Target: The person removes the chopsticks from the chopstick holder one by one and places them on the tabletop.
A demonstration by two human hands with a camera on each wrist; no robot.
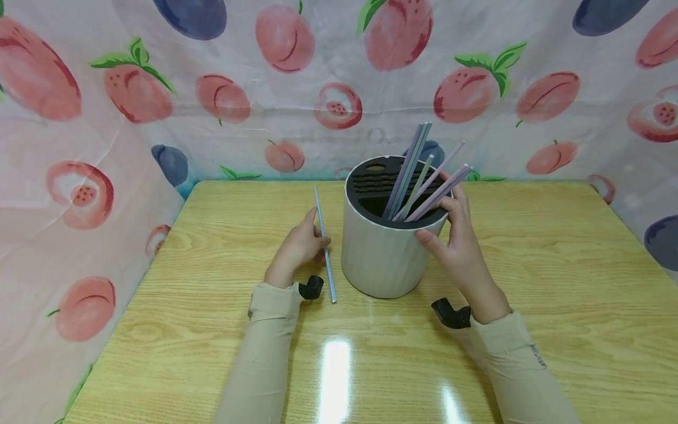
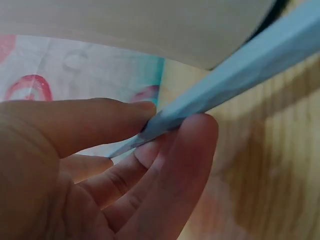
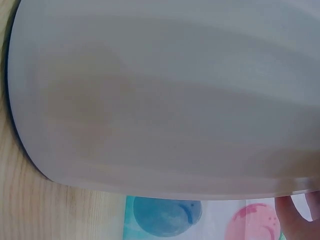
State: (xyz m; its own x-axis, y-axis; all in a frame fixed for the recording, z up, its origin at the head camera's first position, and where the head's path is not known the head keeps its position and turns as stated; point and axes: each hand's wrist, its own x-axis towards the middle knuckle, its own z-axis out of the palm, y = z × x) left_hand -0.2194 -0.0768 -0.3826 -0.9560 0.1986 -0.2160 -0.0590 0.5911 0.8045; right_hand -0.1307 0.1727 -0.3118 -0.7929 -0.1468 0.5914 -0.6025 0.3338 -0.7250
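Midway across the bench (image 1: 540, 265), by head view, I see the left hand (image 1: 298, 246) pinching a blue stick (image 1: 327, 259) just beside a white holder (image 1: 384, 262), the right hand (image 1: 458, 246) gripping its rim (image 1: 386, 224); bench spreads both ways. Left wrist: stick between fingertips (image 2: 200, 132). Right wrist: fingers (image 3: 294, 220) meet the holder's edge.
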